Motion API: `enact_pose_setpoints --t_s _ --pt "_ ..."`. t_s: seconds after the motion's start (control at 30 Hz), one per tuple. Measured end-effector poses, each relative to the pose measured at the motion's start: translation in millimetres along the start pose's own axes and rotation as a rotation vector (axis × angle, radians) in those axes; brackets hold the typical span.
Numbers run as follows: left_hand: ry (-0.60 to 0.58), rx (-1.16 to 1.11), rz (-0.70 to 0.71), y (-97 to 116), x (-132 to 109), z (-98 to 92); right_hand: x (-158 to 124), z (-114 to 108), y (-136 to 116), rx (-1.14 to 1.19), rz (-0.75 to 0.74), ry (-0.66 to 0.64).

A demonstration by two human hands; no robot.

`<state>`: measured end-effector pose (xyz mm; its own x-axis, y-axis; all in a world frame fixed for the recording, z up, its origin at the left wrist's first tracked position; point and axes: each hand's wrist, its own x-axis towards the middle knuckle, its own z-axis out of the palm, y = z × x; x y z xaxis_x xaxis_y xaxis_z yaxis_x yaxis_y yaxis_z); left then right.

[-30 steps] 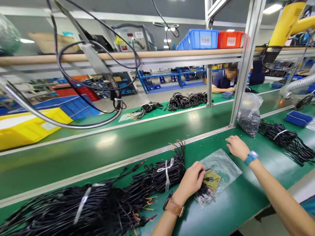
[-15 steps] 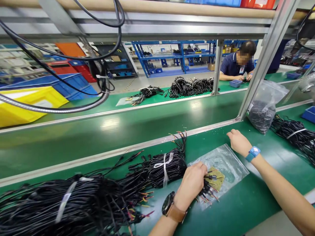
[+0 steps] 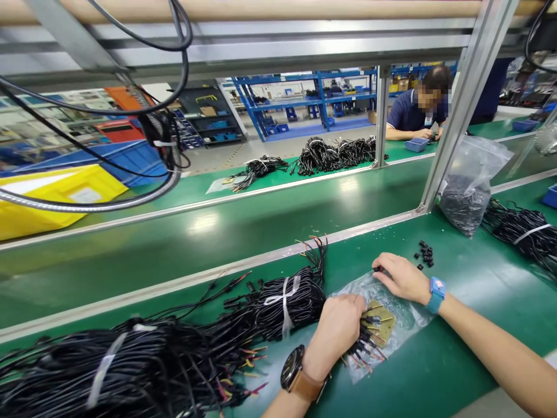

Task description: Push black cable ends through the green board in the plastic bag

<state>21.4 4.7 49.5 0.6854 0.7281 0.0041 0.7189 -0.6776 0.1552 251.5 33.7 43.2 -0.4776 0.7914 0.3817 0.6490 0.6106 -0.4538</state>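
Note:
My left hand [image 3: 342, 322] is closed around some black cables [image 3: 363, 348], whose coloured wire ends fan out to the right. Beside those ends lies a yellowish perforated board [image 3: 383, 320] on a clear plastic bag [image 3: 411, 313]. My right hand [image 3: 402, 277] hovers over the bag's far edge, pinching a small black part [image 3: 378, 269] between thumb and fingers. Several similar small black parts [image 3: 425, 254] lie loose on the green table just beyond it. Left of my left hand rests a tied bundle of black cables [image 3: 291, 305].
A larger cable pile [image 3: 143, 366] covers the near left. At the right stand a filled clear bag [image 3: 465, 191], a metal post [image 3: 461, 110] and another tied cable bundle [image 3: 522, 232]. A co-worker [image 3: 418, 110] sits across the line. Dark cables [image 3: 180, 104] hang at upper left.
My right hand has moved left and nearer, toward my left hand, and now shows a small black part in its fingers. The loose black parts it covered are uncovered. My left hand keeps its grip.

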Motion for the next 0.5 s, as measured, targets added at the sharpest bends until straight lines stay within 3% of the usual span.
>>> enact_pose_setpoints --t_s 0.2,0.5 --pt "0.076 -0.066 0.017 0.0 -5.0 -3.1 -3.6 -5.1 6.3 0.001 -0.048 -0.018" --pt "0.085 -0.311 0.024 -5.3 -11.5 -5.0 -7.4 -2.8 4.6 0.023 -0.081 -0.05"
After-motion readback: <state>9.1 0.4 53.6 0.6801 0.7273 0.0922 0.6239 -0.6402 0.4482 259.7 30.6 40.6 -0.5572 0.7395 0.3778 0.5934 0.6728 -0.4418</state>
